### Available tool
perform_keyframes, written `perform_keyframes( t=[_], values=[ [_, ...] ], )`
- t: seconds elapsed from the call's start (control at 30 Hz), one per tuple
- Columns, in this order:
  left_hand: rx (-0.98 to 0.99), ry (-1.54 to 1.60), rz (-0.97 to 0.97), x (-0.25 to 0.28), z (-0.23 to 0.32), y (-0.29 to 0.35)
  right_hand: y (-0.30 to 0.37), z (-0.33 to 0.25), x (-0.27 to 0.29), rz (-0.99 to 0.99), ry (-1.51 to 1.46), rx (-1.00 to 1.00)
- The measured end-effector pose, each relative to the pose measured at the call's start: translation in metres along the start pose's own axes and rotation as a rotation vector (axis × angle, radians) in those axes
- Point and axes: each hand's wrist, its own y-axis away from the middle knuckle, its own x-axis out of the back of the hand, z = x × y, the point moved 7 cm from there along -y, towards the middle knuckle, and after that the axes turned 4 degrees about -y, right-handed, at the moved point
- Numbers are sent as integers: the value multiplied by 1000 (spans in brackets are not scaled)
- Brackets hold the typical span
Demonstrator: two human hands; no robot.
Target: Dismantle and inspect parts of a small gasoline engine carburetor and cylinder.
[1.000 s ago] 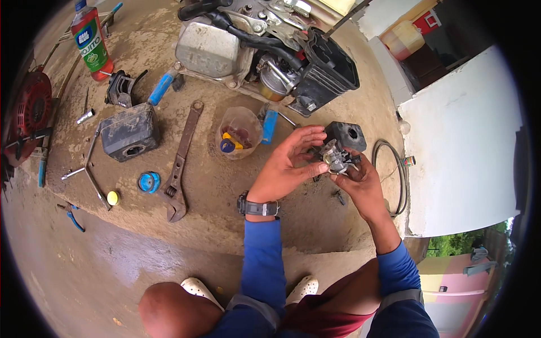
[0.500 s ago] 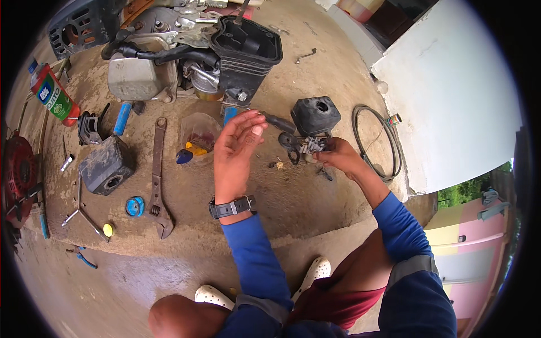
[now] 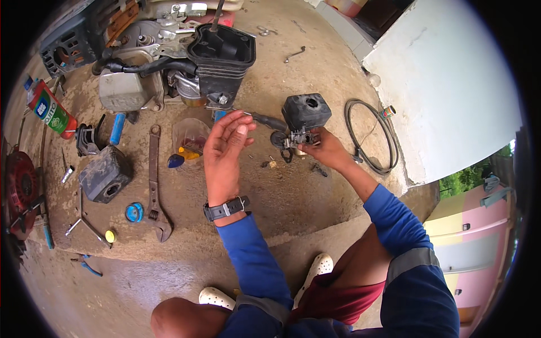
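Note:
My right hand grips a small metal carburetor by its right side, just in front of a black plastic box with a round hole. To its left, my left hand is raised, palm turned inward, fingers curled close to the thumb. A thin, pale bit shows at its fingertips, too small to name. Near those fingertips is a black-handled tool; whether the hand touches it I cannot tell. Small dark parts lie below the carburetor.
An engine stands at the far left. Around it are a red bottle, a second black box, an adjustable wrench, a cut clear container and a blue cap. A coiled cable lies by the wall.
The view has shifted, so most things sit farther left. The carburetor has turned slightly and rises a little in my right hand. My left hand keeps its curled pose.

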Motion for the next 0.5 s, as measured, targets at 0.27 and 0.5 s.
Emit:
perform_keyframes(
  t=[0.27,0.5],
  values=[
    [-21,24,34,6,13,5,29,-73,26,119,517,73],
    [-145,66,163,-4,29,7,39,-206,50,84,-377,549]
  ],
)
